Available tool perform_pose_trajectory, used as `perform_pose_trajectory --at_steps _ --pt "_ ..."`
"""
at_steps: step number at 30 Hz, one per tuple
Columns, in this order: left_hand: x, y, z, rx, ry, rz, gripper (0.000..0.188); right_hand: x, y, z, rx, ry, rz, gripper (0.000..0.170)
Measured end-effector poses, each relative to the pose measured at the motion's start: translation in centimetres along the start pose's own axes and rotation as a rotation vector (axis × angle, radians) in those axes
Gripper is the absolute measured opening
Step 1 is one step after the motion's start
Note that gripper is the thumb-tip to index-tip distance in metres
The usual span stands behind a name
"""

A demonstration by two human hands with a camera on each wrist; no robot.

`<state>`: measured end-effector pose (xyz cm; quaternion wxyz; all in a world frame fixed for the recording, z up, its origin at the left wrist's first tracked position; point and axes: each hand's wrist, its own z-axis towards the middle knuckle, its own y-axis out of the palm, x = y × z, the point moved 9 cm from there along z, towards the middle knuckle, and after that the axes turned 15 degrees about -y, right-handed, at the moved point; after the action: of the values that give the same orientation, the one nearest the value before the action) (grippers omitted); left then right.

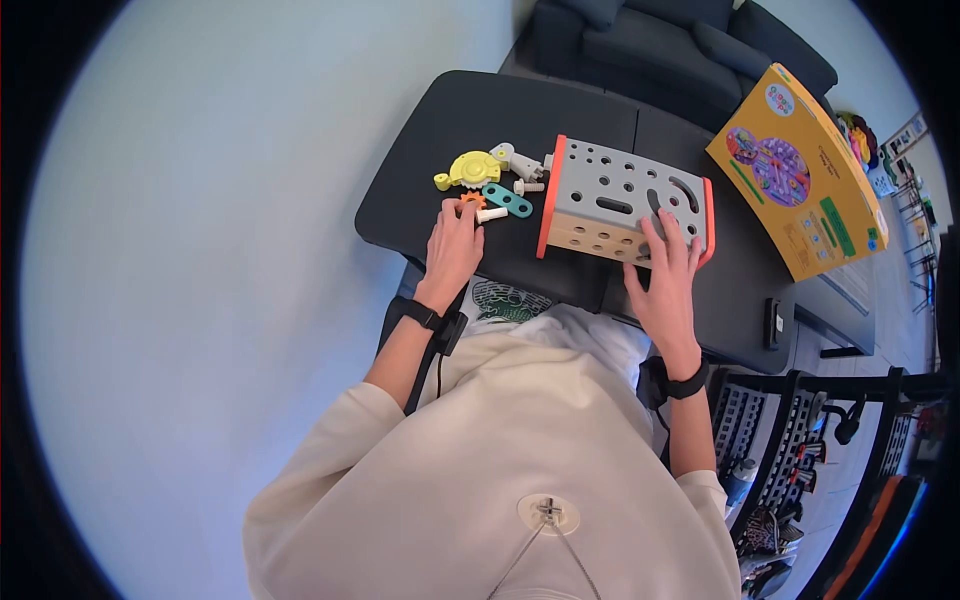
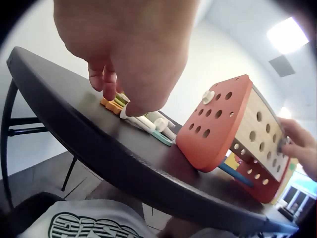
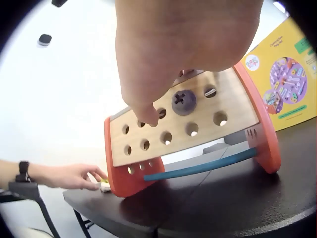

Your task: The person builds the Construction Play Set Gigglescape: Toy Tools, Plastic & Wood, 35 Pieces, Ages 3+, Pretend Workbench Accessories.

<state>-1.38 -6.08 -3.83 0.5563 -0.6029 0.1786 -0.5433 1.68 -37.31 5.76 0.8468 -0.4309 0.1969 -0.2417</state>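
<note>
My left hand (image 1: 455, 248) reaches over loose toy pieces, its bent fingers close above an orange gear (image 2: 113, 106) and the thumb right at the end of a white bolt (image 1: 493, 214). Beside them lie a teal strip with holes (image 1: 501, 196), a white screw (image 1: 530, 187), a yellow toothed piece (image 1: 470, 166) and a grey-white piece (image 1: 520, 164). My right hand (image 1: 667, 295) rests on the toy workbench (image 1: 575, 215), fingers spread over its grey top, thumb against its wooden front. A dark purple screw (image 3: 184, 103) sits in that wooden panel, under the hand.
A yellow play-set box (image 1: 745, 185) stands behind the workbench on the right. The black table (image 1: 430, 130) carries everything; a small black object (image 1: 773, 323) lies near its right edge. A dark sofa (image 1: 650, 55) stands beyond, shelving (image 1: 790, 420) at right.
</note>
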Motion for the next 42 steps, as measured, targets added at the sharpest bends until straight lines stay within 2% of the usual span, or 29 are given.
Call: perform_pose_trajectory --at_steps 2,4,5,7,10,13,14,16,17,18,19,20,21,24,26,28,29,31,33,34,36,37,39,42 --pt "0.5 0.0 0.3 0.010 0.035 0.009 0.042 0.2 -0.7 0.0 0.013 0.036 0.083 0.062" --pt "0.9 -0.2 0.4 0.023 0.066 0.016 0.042 0.5 -1.6 -0.1 0.078 0.065 0.200 0.048" --pt "1.1 -0.1 0.6 0.019 0.076 0.047 0.040 0.4 -1.7 -0.1 0.075 0.068 0.200 0.048" --pt "1.1 0.4 0.9 0.015 0.088 0.074 0.037 1.3 -1.9 -0.7 0.123 0.192 0.351 0.037" --pt "0.9 0.6 0.8 0.077 0.127 0.083 0.032 0.8 -2.9 -1.1 0.193 0.169 0.304 0.029" --pt "0.5 0.5 0.5 0.020 0.067 0.089 0.035 -0.4 -2.8 -1.9 0.216 0.158 0.328 0.028" --pt "0.9 -0.2 0.1 0.062 0.086 0.051 0.032 -1.3 -2.8 -1.7 0.247 0.075 0.301 0.028" --pt "2.4 -2.0 -0.6 0.089 0.111 0.011 0.029 -3.0 -1.0 -0.8 0.102 0.048 0.419 0.033" --pt "2.2 -2.4 -0.5 -0.065 -0.078 -0.057 0.026 -4.0 0.4 -0.5 0.003 0.065 0.513 0.036" --pt "1.6 -2.3 -1.1 -0.219 -0.268 -0.121 0.025 -5.0 1.2 -0.1 -0.008 0.038 0.549 0.040" --pt "2.0 -3.0 -1.8 -0.226 -0.268 -0.122 0.025 -5.9 2.3 0.3 -0.019 0.004 0.586 0.045" --pt "2.2 -2.7 -2.8 -0.372 -0.307 -0.273 0.027 -6.6 3.4 0.6 -0.047 -0.036 0.576 0.053" --pt "2.3 -2.1 -4.0 -0.516 -0.343 -0.423 0.031 -6.9 4.1 0.9 -0.047 -0.036 0.576 0.053" --pt "4.3 -1.4 -7.1 -0.675 -0.297 -0.544 0.033 -8.8 7.5 1.0 -0.241 -0.049 0.617 0.055" --pt "5.4 -2.4 -7.3 -0.710 -0.285 -0.536 0.033 -9.1 8.6 0.8 -0.203 -0.045 0.629 0.054" --pt "7.1 -2.5 -7.2 -0.809 -0.164 -0.553 0.029 -9.1 8.6 0.5 -0.173 -0.032 0.631 0.053" --pt "6.8 -2.2 -6.7 -0.815 -0.164 -0.557 0.029 -8.6 8.5 0.2 -0.171 0.017 0.664 0.050" --pt "4.9 -2.7 -4.1 -0.641 -0.147 -0.531 0.031 -8.0 8.2 -0.4 -0.174 0.065 0.695 0.048" --pt "2.7 -3.7 -0.7 -0.298 -0.179 -0.261 0.037 -7.4 8.6 -1.2 -0.177 0.227 0.929 0.045" --pt "1.4 -2.5 0.2 -0.292 -0.183 -0.258 0.037 -7.4 8.4 -1.3 -0.178 0.220 0.933 0.045" --pt "-1.5 -1.4 1.7 0.002 -0.140 0.081 0.047 -7.2 8.6 -1.8 -0.189 0.270 1.026 0.042" --pt "-1.7 -0.8 2.2 0.001 -0.140 0.083 0.047 -7.2 8.5 -1.8 -0.189 0.270 1.028 0.042" --pt "-2.9 1.0 2.7 -0.065 -0.223 0.164 0.057 -7.1 9.1 -2.6 -0.211 0.410 1.197 0.041" --pt "-2.5 1.7 3.1 -0.103 -0.231 0.110 0.058 -7.1 9.1 -3.0 -0.214 0.433 1.266 0.043"
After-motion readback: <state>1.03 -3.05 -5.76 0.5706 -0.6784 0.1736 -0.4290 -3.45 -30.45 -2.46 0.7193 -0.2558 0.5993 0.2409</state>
